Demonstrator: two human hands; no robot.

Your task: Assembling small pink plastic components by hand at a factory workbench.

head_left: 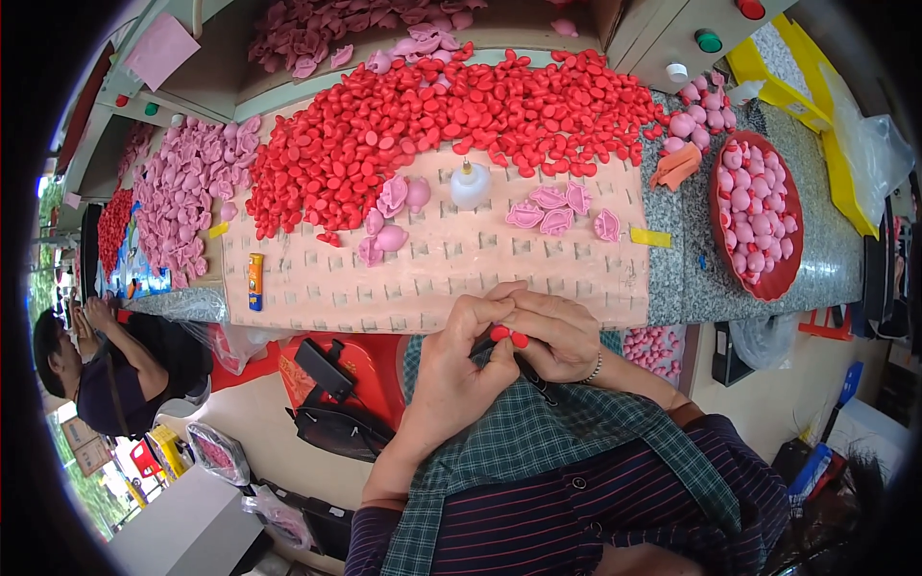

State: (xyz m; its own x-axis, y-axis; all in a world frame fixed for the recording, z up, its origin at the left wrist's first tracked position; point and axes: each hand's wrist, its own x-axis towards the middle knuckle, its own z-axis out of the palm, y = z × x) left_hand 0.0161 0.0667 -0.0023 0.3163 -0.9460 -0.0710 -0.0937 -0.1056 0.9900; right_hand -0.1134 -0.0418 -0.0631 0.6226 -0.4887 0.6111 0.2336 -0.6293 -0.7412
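Where the left hand (461, 357) and the right hand (562, 334) meet, on the near side of the white bottle (469, 186), we find two red tips (520, 340) showing between the fingers. We judge the step in hand to be close fingertip work, probably the fitting of small parts together, since the red bowl (765, 290), far to the bottle's right, holds pink balls (762, 226) with red parts among them. We take the next move to call for firm, even pressure from both hands, without letting the red tips slip. Both hands are closed on these tips, which lie at the fingertips rather than deep in the palms; we cannot tell whether they belong to one piece or two, nor whether a pink part is hidden behind them. Beyond the bottle we note the red heap (317, 163); to its right, ruffled pink pieces (557, 222); to its left, pink clusters (390, 238), all well apart from the grip.
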